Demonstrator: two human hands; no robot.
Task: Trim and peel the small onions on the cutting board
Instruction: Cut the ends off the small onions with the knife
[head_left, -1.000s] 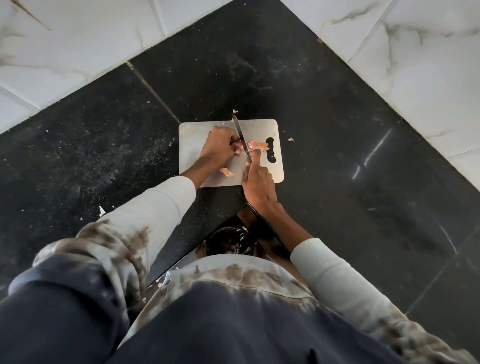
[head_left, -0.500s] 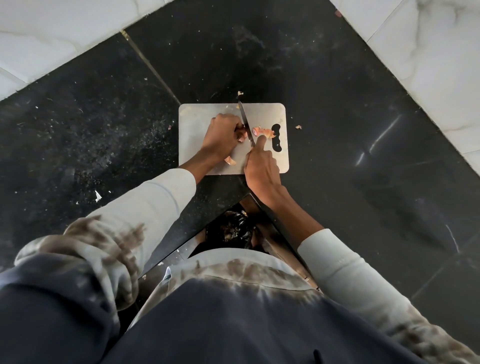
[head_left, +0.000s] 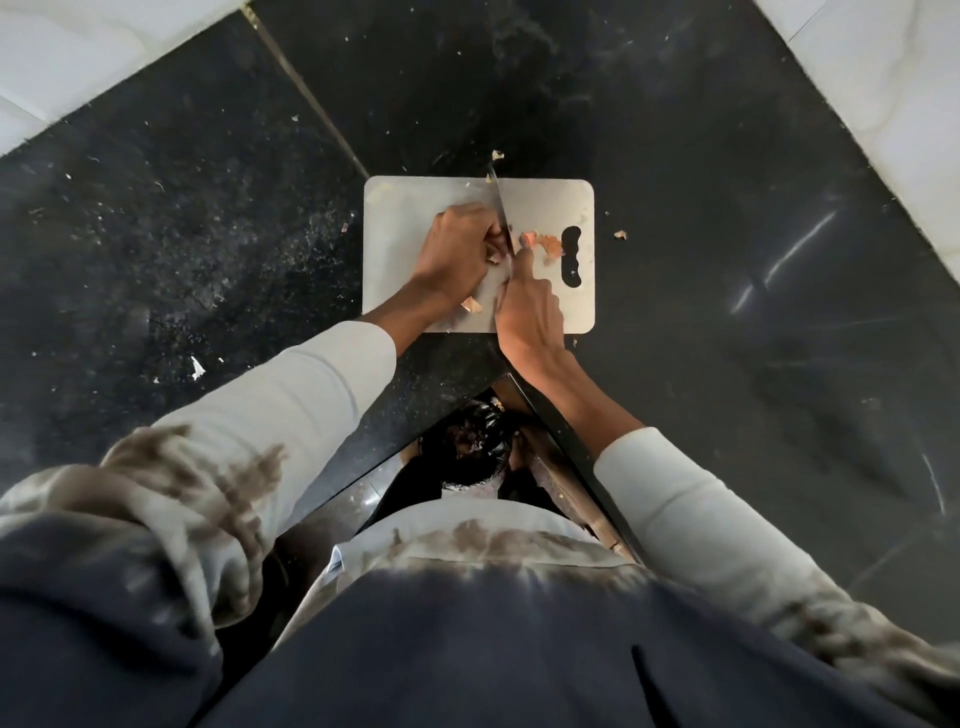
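A small white cutting board (head_left: 415, 208) lies on the black stone counter. My left hand (head_left: 454, 249) is closed over a small onion (head_left: 497, 255), mostly hidden under my fingers. My right hand (head_left: 530, 306) grips a knife (head_left: 500, 205) whose thin blade points away from me and passes just right of the left fingers. A cut pinkish onion piece with skin (head_left: 543, 243) lies right of the blade, beside the board's handle slot (head_left: 571, 257). A peel scrap (head_left: 471, 305) lies between my hands.
Peel bits lie on the counter right of the board (head_left: 620, 235) and beyond its far edge (head_left: 497, 155). The counter's inner corner edge (head_left: 550, 415) is just below my right wrist, with a dark bag-lined bin (head_left: 472, 436) beneath it. White marble walls (head_left: 883, 104) flank the counter.
The view has shifted, so the board sits lower in the frame. Both hands keep their hold; the blade stays beside the left fingers and the cut piece stays right of it.
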